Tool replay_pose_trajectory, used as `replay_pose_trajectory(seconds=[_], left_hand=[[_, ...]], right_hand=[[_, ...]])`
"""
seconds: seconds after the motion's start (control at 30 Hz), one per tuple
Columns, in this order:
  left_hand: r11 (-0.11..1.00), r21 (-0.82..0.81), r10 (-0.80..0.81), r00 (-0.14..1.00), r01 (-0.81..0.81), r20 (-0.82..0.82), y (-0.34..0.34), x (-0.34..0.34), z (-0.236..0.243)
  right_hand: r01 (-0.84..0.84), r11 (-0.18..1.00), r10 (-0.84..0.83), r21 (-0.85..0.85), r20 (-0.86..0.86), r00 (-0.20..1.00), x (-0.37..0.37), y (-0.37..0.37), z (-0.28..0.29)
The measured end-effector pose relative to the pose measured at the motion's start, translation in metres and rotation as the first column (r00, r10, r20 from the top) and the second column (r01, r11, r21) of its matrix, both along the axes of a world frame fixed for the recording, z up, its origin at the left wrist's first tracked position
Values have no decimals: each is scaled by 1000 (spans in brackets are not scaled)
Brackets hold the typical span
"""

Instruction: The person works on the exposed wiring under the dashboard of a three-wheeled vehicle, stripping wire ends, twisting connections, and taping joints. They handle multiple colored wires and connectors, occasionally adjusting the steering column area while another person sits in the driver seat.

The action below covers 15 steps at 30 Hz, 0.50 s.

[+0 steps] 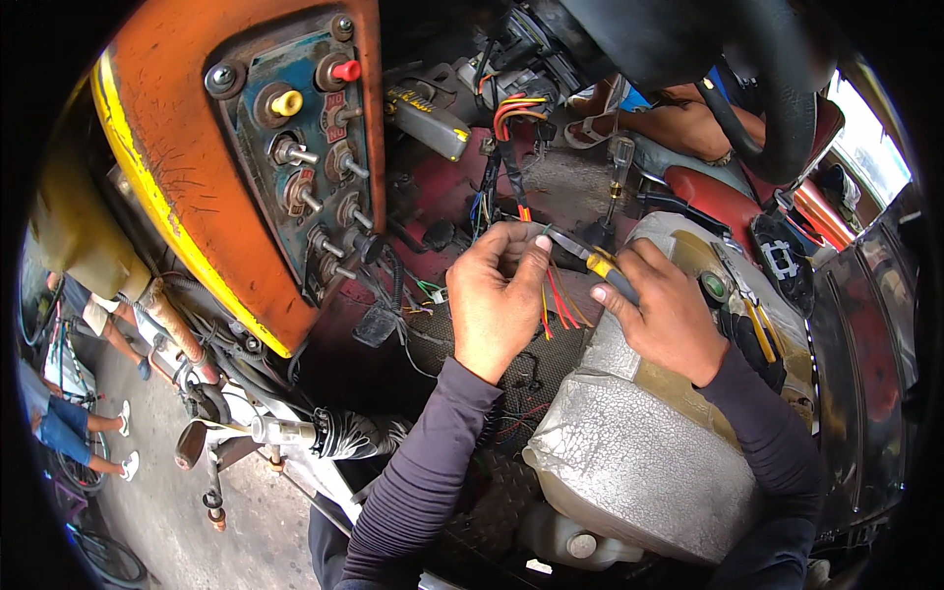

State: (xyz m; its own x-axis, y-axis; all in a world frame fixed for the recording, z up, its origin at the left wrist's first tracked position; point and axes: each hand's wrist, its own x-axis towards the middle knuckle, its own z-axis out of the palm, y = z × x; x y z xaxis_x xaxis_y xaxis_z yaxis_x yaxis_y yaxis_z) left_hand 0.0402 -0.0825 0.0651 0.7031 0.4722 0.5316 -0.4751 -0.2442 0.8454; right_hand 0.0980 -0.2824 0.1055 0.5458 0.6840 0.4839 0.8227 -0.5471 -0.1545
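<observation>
The left hand [497, 295] pinched thin red, orange and yellow wires [559, 305] between thumb and fingertips, their loose ends trailing down between the two hands. The right hand [664, 310] was closed around the yellow-and-black rubbery grips of slim metal pliers [588, 260], whose pointed tip met the wires at the left fingers. Beneath the right wrist lay a seat [639, 442] of cracked, silvery-grey vinyl (flaking all over). Up left stood a rusty orange panel [187, 177] with a chipped blue plate [295, 167] of round metal switches and red and yellow knobs. A clear-handled screwdriver [619, 172] stood upright beyond the hands.
</observation>
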Motion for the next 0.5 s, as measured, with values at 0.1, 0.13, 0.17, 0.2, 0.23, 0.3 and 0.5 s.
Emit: replay_pose_trajectory(seconds=[0.1, 0.13, 0.17, 0.2, 0.23, 0.3, 0.5], left_hand=[[1000, 26, 12, 1000, -12, -16, 1, -1, 1], [1000, 15, -3, 1000, 4, -31, 1, -1, 1], [1000, 22, -3, 1000, 3, -20, 1, 0, 1], [1000, 28, 4, 1000, -4, -14, 0, 0, 1], [999, 35, 12, 1000, -12, -18, -1, 0, 1], [998, 63, -4, 1000, 5, -14, 0, -1, 2], [987, 122, -99, 994, 102, -36, 16, -1, 8]], right_hand=[[-9, 1000, 10, 30, -24, 1000, 1, 2, -3], [-25, 998, 25, 51, -1, 1000, 1, 2, -4], [-23, 998, 23, 66, 6, 1000, 2, 3, -5], [-48, 996, 44, 69, 52, 998, 3, 3, -6], [-53, 996, 48, 65, 80, 996, 3, 3, -6], [-66, 997, 59, 49, 125, 990, 5, 2, -7], [-156, 986, 121, 56, 402, 908, 22, 1, 1]])
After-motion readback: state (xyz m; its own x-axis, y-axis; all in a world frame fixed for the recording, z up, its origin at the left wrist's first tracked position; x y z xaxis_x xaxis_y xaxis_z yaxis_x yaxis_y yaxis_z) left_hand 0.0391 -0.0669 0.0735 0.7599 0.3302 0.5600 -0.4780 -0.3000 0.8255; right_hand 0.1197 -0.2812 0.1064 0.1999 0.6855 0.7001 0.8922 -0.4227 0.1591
